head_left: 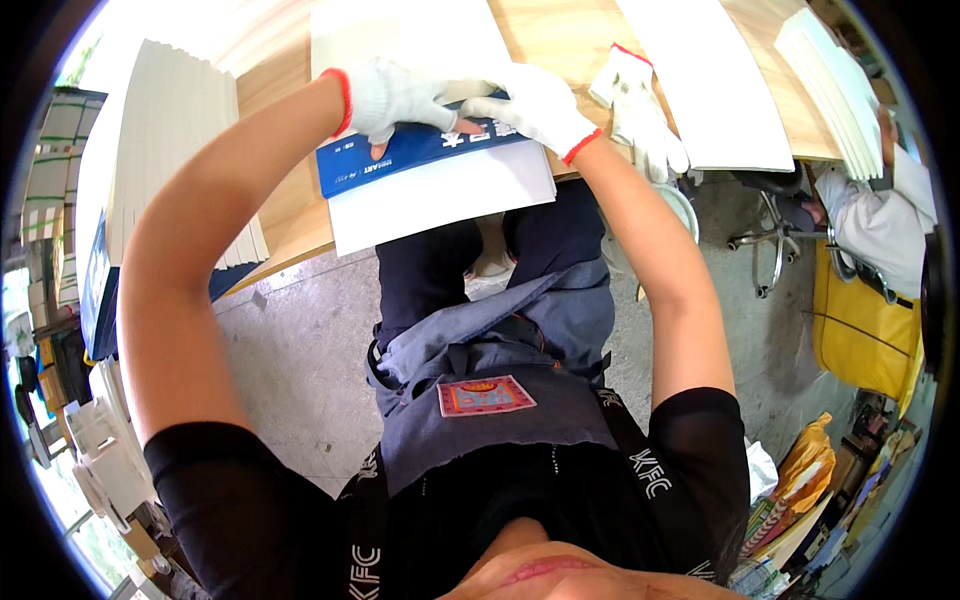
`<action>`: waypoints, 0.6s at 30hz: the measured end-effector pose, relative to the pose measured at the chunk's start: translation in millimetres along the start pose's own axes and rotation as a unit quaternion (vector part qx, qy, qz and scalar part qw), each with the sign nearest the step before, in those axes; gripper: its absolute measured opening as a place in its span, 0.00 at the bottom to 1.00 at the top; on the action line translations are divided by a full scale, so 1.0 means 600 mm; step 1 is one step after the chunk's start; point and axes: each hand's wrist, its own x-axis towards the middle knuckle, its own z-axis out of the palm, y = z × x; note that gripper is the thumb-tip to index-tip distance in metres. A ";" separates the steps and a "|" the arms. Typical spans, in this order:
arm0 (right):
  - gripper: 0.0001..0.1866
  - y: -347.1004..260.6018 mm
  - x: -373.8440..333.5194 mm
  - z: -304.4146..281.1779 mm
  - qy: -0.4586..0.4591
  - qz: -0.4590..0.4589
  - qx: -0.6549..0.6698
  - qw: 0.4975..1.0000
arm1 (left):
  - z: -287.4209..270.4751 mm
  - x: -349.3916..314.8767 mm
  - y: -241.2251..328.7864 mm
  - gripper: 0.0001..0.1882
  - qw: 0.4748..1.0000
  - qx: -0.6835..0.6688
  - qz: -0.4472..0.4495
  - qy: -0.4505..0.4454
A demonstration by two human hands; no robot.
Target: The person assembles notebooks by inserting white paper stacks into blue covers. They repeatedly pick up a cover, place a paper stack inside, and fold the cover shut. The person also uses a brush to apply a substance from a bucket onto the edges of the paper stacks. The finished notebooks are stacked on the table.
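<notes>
My left hand (395, 100) wears a white glove with a red cuff, bare fingertips showing. It rests on a blue printed cover (350, 170), thumb and forefinger spread apart. From the other side, my right hand (540, 108), gloved alike, reaches over the cover's right part with its fingers stretched out toward the left hand. The fingers of both hands come close together. A white sheet (440, 195) shows along the near side of the cover and juts past the table edge above my lap. Beyond the hands lies another white sheet (400, 35).
A tall stack of white paper blocks with blue covers (165, 150) stands at left. Spare white gloves (635, 115) lie right of my hands, beside a long white sheet stack (710, 85) on the wooden table (550, 30). Farther right are more papers (830, 85) and a seated person (870, 205).
</notes>
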 end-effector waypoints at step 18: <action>0.08 -0.089 -0.033 -0.020 -0.070 -0.275 -0.142 0.948 | 0.028 0.037 -0.053 0.61 0.989 0.071 0.082 0.097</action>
